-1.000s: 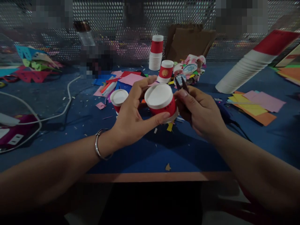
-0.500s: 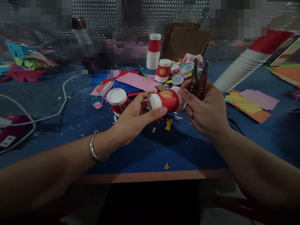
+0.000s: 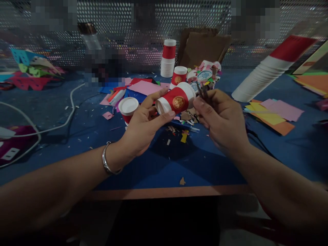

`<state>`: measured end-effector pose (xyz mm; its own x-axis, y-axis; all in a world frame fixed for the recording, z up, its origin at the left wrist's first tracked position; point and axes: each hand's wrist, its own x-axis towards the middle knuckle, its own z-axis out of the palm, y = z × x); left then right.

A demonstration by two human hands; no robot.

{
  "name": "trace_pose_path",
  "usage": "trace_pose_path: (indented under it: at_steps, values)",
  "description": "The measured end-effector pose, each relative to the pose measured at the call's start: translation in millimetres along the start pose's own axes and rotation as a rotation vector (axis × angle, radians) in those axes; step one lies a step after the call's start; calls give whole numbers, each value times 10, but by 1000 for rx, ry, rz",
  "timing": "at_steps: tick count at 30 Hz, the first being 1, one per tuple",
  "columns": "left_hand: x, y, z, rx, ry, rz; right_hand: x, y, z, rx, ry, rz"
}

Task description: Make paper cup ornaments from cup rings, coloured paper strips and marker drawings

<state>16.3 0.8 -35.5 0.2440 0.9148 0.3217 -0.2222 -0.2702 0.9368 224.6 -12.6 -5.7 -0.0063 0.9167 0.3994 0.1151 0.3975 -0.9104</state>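
A red and white paper cup (image 3: pixel 176 99) with a gold emblem lies tilted on its side in the air, above the blue table. My left hand (image 3: pixel 143 123) grips it with the thumb below and the fingers behind. At its right end, my right hand (image 3: pixel 221 118) is closed around small dark scissors (image 3: pixel 202 90), whose blades are blurred and point up and left, close to the cup's white end. I cannot tell whether the blades touch the cup. Just left of my left hand, another red and white cup (image 3: pixel 128 107) stands on the table.
Behind are a third cup (image 3: pixel 178 76), an upright cup stack (image 3: pixel 168 58) and paper scraps (image 3: pixel 205 75). A long leaning cup stack (image 3: pixel 269 71) and coloured paper sheets (image 3: pixel 275 114) are at right. A white cable (image 3: pixel 70 112) crosses the left side. Cardboard (image 3: pixel 205 48) leans against the perforated panel.
The cup has shifted left and turned, its right end now raised. In my right hand the scissors have swung from pointing up to pointing toward the cup.
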Motion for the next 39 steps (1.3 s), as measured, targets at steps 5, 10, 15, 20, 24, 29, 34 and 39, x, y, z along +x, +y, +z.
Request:
trace_pose_path:
  at_steps: [5,10,15,20,24,29,34,39]
  values:
    - [24,-29,18,27,48,62,-75,-83,58,96,-202,115]
    - [38,-33,15,99,61,127,-122,-76,99,157,-289,219]
    - [23,8,20,148,40,181,-134,-77,148,213,-323,291]
    - [42,5,1,154,61,164,-128,-82,143,262,-336,355]
    - [78,-8,-36,164,82,188,-121,-87,132,275,-353,395]
    - [95,1,-65,209,78,199,-124,-83,140,262,-347,411]
    - [95,-4,-64,230,83,228,-133,-79,153,272,-327,425]
    - [79,-18,-43,235,127,227,-137,-74,166,278,-319,454]
